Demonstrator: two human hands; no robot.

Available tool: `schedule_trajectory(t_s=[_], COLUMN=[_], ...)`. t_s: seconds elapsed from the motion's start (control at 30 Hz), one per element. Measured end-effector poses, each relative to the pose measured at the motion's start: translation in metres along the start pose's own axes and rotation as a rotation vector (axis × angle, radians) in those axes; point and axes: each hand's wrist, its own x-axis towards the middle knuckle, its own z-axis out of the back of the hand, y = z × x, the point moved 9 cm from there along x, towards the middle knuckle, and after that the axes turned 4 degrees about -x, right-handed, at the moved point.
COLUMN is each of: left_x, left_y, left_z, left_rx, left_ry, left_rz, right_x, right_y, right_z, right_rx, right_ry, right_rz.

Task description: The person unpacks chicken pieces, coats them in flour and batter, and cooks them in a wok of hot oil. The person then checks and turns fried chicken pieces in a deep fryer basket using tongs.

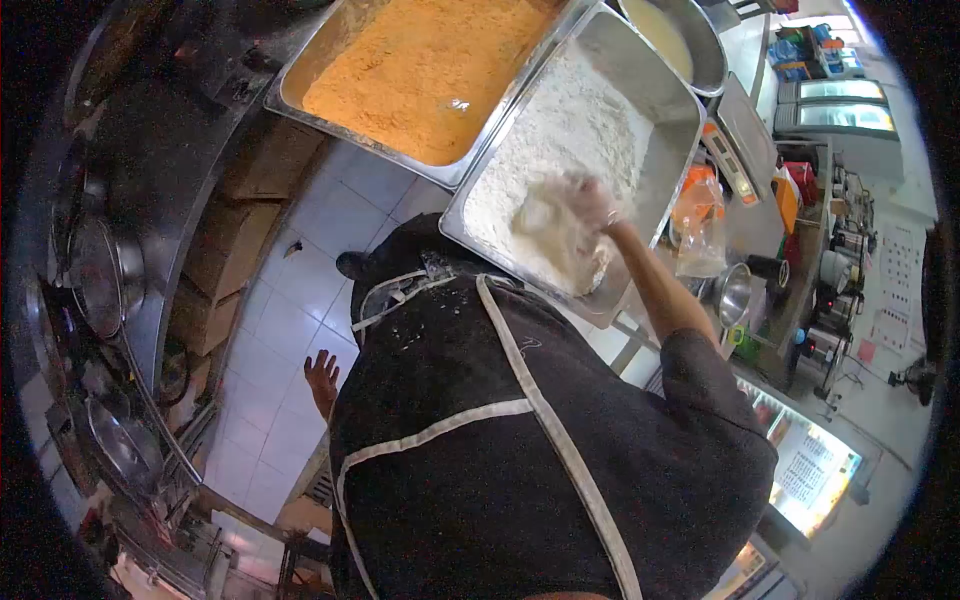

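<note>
Beneath the right grip [590, 205], its hold too blurred to tell, lies white powder [570, 130].

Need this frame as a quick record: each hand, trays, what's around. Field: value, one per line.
right hand: blurred, over the flour in the right-hand tray; grip unclear
left hand: open, nothing in it, hanging over the tiled floor, away from the trays
left-hand tray: beside the flour tray, holds orange powder
bowl: beyond the flour tray, pale yellow liquid inside
right of trays: clear plastic bag, metal bowl
clothing: black apron with pale straps, white specks on it
</note>
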Motion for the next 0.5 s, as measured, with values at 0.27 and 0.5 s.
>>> schedule_trajectory(t_s=[0.27, 0.5], left_x=[-0.005, -0.046], left_y=[0.016, -0.006], left_z=[0.035, 0.030], left_rx=[0.024, 0.029], left_ry=[-0.013, -0.134], left_rz=[0.060, -0.110], right_x=[0.033, 0.037], right_y=[-0.036, -0.003], right_z=[0.077, 0.125], right_rx=[0.244, -0.183], right_ry=[-0.273, -0.292], right_rz=[-0.528, -0.688])
